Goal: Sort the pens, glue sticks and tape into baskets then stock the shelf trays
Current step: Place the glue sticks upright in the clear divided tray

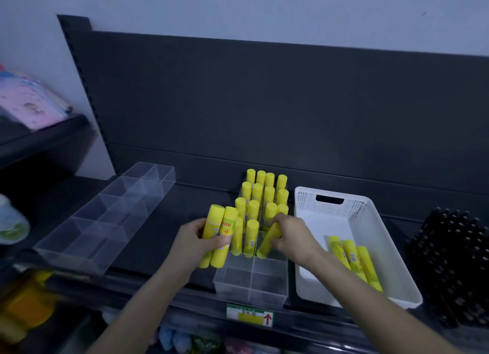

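When stocking from the white basket (370, 226) at 3 o'clock on the shelf (185, 209), fill the clear divided tray (250, 293) at centre: rear cells packed with upright glue sticks (269, 195), front two cells bare. Left hand (191, 244): wrapped round two spare sticks (229, 221), at 9 o'clock of the tray. Right hand (293, 234), nearer the open cell: pinching one stick (266, 245), long axis tilted toward 1 o'clock, base at 7 o'clock of the hand, at that cell's mouth. Sun graphic (226, 231) on label; lettering unreadable. Shelf tag (250, 315): red up-arrow.
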Available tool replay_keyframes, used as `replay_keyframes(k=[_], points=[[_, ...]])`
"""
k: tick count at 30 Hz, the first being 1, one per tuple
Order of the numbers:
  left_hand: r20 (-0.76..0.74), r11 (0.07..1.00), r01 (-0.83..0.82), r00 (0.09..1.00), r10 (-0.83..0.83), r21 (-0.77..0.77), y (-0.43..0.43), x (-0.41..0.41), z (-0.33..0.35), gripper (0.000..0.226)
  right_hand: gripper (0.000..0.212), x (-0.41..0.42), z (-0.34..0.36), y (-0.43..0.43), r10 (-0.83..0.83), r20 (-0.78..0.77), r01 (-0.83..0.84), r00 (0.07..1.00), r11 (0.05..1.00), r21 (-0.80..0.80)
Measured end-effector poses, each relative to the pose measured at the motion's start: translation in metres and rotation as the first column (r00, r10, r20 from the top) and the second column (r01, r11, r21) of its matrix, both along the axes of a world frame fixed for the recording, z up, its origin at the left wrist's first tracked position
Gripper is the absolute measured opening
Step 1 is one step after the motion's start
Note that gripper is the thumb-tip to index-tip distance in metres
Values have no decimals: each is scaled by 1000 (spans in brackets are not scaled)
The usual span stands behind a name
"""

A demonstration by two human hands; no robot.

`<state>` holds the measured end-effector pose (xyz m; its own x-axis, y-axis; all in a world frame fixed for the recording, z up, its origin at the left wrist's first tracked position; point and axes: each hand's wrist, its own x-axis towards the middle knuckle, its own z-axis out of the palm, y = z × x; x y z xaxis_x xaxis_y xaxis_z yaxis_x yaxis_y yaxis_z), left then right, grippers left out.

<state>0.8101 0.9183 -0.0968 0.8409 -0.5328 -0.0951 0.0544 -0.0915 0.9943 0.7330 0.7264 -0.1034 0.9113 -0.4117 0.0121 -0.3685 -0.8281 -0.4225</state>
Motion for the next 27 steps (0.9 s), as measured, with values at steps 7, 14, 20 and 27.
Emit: replay_keyframes(k=[7,14,20,27], points=[[-4,1000,27,1000,-27,10,8,7,-7,13,26,11,-12,13,-8,-17,9,1000,997,74],[10,998,57,998,-57,10,3,5,-8,12,17,10,-17,11,-52,46,50,998,997,53],[7,996,86,996,-86,1,0,2,-5,15,30,2,-5,13,-58,25,56,998,995,80],[4,986,161,987,-161,-31,-9,-3,2,15,6,-15,46,22,-37,239,-74,970,896,439]])
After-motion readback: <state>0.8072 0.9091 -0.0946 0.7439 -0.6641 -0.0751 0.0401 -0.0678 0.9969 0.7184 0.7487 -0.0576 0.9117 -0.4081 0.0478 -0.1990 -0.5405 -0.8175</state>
